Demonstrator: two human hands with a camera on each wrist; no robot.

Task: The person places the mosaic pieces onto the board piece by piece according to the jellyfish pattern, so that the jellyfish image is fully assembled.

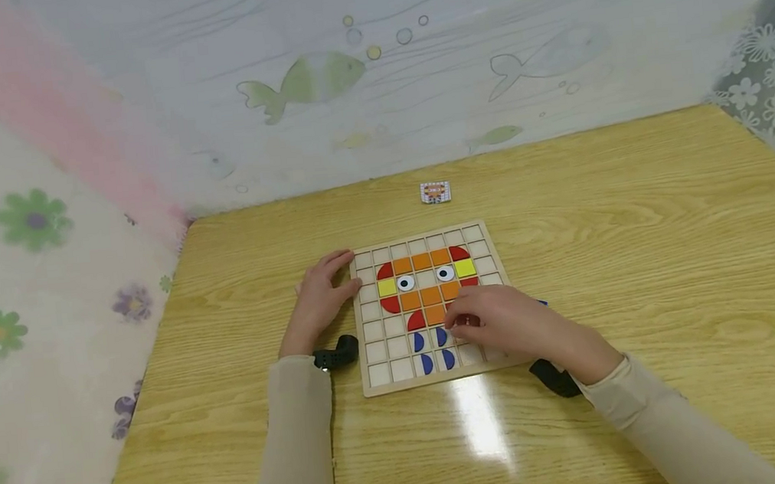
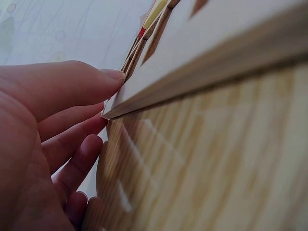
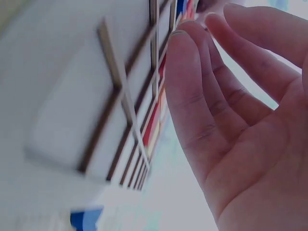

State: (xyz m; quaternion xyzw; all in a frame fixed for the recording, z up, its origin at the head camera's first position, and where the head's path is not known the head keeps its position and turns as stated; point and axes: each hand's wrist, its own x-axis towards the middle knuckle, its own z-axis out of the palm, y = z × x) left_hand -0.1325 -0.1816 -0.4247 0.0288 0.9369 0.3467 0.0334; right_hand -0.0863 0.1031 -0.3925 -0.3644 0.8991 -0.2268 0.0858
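A wooden grid board (image 1: 379, 389) lies on the table, filled in part with coloured pieces: orange squares (image 1: 421, 260), red quarter rounds (image 1: 416, 320), yellow squares (image 1: 464, 267), two eye discs (image 1: 406, 283) and several blue half rounds (image 1: 427, 363). My left hand (image 1: 319, 298) rests at the board's left edge, its thumb (image 2: 98, 84) touching the rim and the fingers beside it. Over the lower middle of the board, my right hand (image 1: 505, 316) has its fingertips right at a blue half round (image 1: 441, 336). No piece shows between the right thumb and fingers (image 3: 185, 82).
Behind the board lies a small picture card (image 1: 435, 192) with a similar figure. A blue piece (image 1: 542, 303) shows on the table past the right hand. The wooden table (image 1: 637, 251) meets a painted wall (image 1: 418, 116) at the back and another at the left.
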